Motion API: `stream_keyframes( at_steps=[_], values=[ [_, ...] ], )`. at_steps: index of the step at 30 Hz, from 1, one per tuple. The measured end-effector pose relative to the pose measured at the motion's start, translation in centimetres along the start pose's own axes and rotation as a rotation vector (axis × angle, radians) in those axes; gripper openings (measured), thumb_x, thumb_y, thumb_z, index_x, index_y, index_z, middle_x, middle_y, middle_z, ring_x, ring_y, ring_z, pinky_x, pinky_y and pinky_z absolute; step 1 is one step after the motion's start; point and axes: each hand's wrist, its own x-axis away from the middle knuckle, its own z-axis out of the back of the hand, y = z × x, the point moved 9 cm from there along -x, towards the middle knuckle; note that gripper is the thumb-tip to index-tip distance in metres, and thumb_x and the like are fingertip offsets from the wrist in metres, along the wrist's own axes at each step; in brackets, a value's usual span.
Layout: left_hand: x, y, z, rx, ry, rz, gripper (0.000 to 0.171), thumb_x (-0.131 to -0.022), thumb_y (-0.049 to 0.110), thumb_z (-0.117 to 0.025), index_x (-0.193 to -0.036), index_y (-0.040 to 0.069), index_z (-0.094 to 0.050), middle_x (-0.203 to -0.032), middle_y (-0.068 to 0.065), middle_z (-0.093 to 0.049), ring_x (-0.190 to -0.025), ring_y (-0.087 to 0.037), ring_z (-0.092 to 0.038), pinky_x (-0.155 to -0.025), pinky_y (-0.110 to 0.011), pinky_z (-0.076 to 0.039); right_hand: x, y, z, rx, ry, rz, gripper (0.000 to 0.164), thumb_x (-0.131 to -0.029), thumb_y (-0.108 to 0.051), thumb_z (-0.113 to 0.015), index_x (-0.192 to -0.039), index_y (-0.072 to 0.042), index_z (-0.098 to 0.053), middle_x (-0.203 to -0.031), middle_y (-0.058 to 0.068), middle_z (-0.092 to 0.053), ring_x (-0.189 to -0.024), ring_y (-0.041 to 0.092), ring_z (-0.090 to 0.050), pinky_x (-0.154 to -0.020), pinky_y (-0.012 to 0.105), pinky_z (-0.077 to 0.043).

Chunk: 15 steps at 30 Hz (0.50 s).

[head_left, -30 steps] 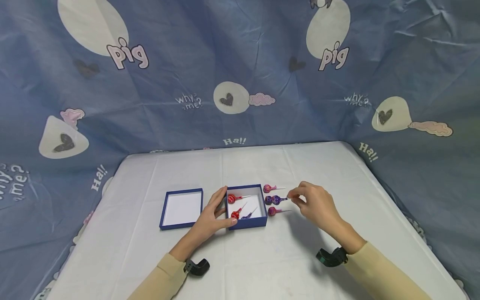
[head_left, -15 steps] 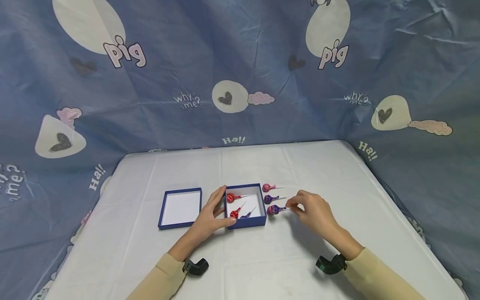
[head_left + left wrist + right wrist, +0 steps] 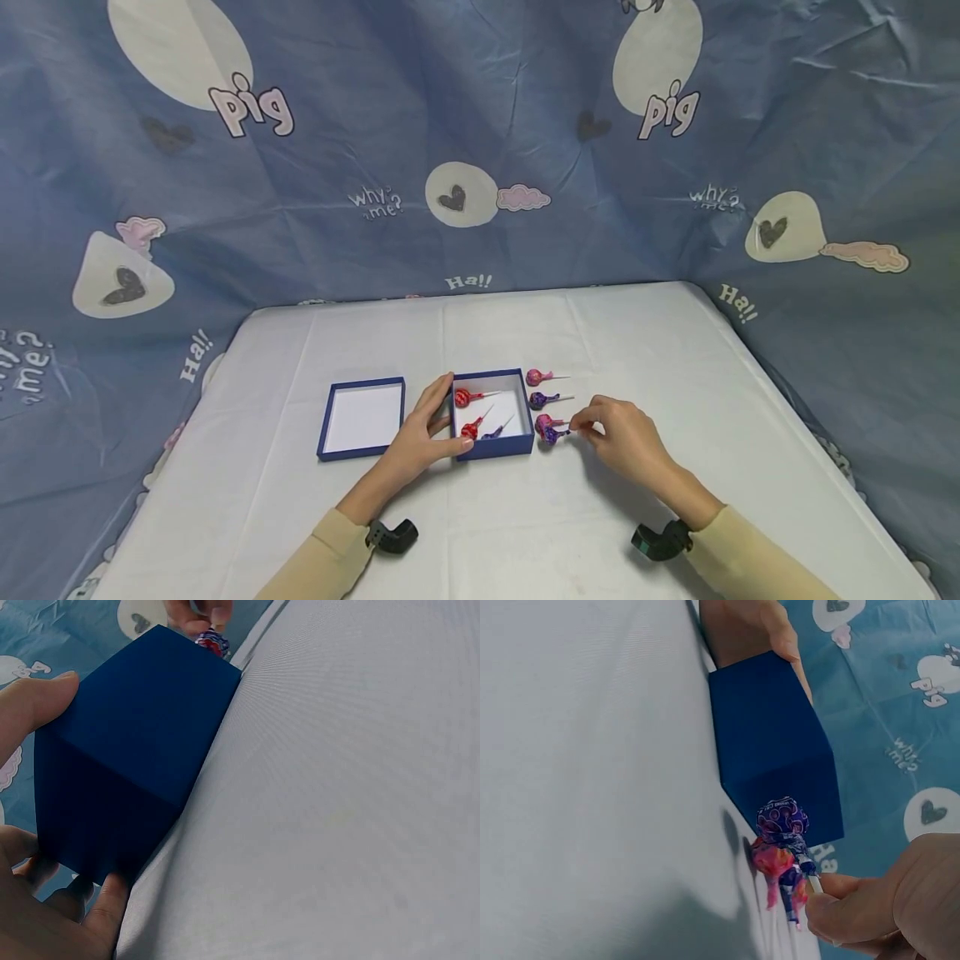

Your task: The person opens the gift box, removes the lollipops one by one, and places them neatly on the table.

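In the head view my left hand (image 3: 422, 435) holds the open blue box (image 3: 498, 447) by its left side, thumb at the near rim and fingers along the left wall. Two red lollipops (image 3: 464, 397) and a purple one (image 3: 492, 433) lie inside the box. My right hand (image 3: 622, 435) pinches the stick of a purple-wrapped lollipop (image 3: 783, 817) just right of the box. Its head overlaps a pink lollipop (image 3: 545, 422) on the cloth. Farther back in that column lie another purple lollipop (image 3: 542, 400) and another pink one (image 3: 537, 377), sticks pointing right.
The box's lid (image 3: 362, 456), blue-rimmed with a white inside, lies on the white tablecloth (image 3: 495, 533) left of my left hand. A blue printed curtain (image 3: 375, 250) rises behind and beside the table.
My right hand has brought the purple lollipop toward me, past the middle purple one and over the nearest pink one. The left hand and the box stay in place.
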Motion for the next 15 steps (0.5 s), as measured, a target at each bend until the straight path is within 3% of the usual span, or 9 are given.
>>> stream_keyframes(
  at_steps=[15],
  values=[
    [0.0,-0.1,0.0,0.004,0.004,-0.001,0.104,-0.082,0.02,-0.085,-0.16,0.035,-0.019,-0.165,0.01,-0.012,-0.151,-0.017,-0.017,-0.115,-0.035,-0.036,0.3,0.7,-1.3,-0.012,-0.05,-0.017,0.022,-0.08,-0.001,-0.081,-0.083,-0.022,-0.078,-0.08,-0.015,-0.066,-0.08,0.011,-0.065,-0.064,0.036,-0.054]
  ],
)
